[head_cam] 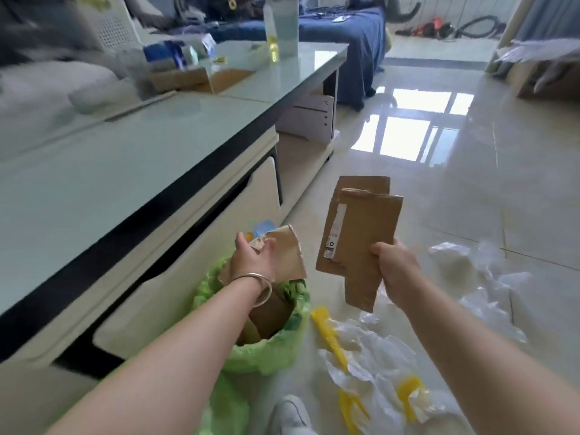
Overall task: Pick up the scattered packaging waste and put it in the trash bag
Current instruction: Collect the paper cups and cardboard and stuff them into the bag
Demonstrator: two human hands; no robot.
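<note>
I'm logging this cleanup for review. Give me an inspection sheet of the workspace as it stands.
Surface: glossy tiled floor beside a glass-topped coffee table.
Job's things: green trash bag holds cardboard; flattened cardboard box held above the floor.
Clutter: clear plastic wrap and yellow plastic pieces lie on the floor.
Hands: left hand grips cardboard piece over the bag; right hand grips the flattened box.
Cables: dark hose far back.
Surroundings: blue-covered sofa.
</note>
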